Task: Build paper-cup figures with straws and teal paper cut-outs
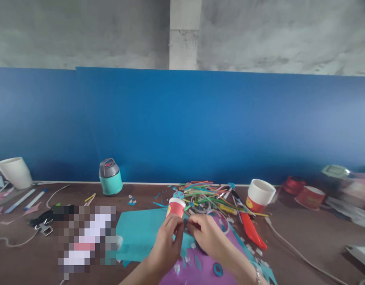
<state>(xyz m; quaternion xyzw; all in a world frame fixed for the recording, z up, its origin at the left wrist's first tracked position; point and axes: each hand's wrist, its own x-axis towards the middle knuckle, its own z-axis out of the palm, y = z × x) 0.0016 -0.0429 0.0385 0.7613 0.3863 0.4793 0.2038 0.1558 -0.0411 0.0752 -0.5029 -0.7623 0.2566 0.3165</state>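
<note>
Hands: both low ctr, close tog., fingertips nearly meeting. L hand (171,234): thumb + index drawn narrow, just in front of the paper cup; can't tell if it grips anything. R hand (203,232): fingers bent in, narrow, tips at the small blue piece (185,223); exact grip hidden.
Small blue piece: btwn the two sets of fingertips, R of the cup's lower part; dark blue, mostly covered, shape unclear.
Paper cup: (176,206) red w/ yellow patch, pale rim at top; just beyond L hand, lower part hidden by fingers. Blue round piece (178,194) w/ eye-like dots shows at its top; on or behind, can't tell.
Back edge: counter (292,233) ends at pale strip along blue partition (176,126); front edge out of frame.
Room L: teal sheet (134,233) lies flat beside L hand, broad open surface; turquoise jar (111,184) well back.
Room R: tight near R hand. Strip pile (204,196) just beyond it, red-handled tool (253,231) to the R, scraps around. Wider brown surface past the tool, crossed by white cable (298,251).
Under wrists: purple sheet (201,277) w/ blue ring (218,270) + loose bits.
Far R: white-and-red cup (260,193) upright near back edge.
</note>
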